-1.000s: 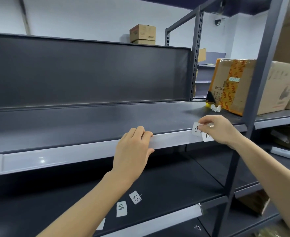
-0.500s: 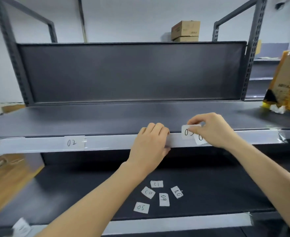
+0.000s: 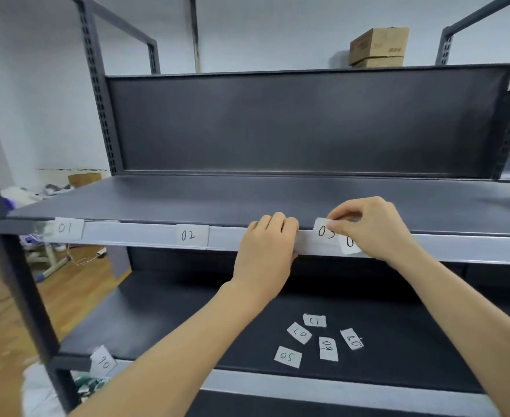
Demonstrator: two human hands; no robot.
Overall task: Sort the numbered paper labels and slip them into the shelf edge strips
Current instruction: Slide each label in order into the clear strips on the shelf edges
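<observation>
right grip (image 3: 374, 228) pinches label 03 (image 3: 324, 231) by its top right corner between thumb and forefinger, holding the paper against the upper edge strip (image 3: 145, 236); whether its lower edge sits inside the strip cannot be told. a second label (image 3: 349, 245) pokes out under the same hand, lower and to the right, with only its first digit, 0, showing. left grip (image 3: 265, 251) clasps the strip just left of label 03, fingers curled over the top edge and the thumb tip below it.

the head view also shows label 01 (image 3: 64, 228) at the strip's left end and label 02 (image 3: 192, 235) farther along, both seated in the strip, left of the hands. on the lower shelf (image 3: 172, 311) five loose labels (image 3: 287, 356) lie in a small cluster beneath the arms, one reading 05, the others turned at odd angles. one more label (image 3: 103, 361) sits tilted at the left end of the lower edge strip (image 3: 278, 389). two cardboard boxes (image 3: 378, 46) are stacked behind the back panel, top right.
</observation>
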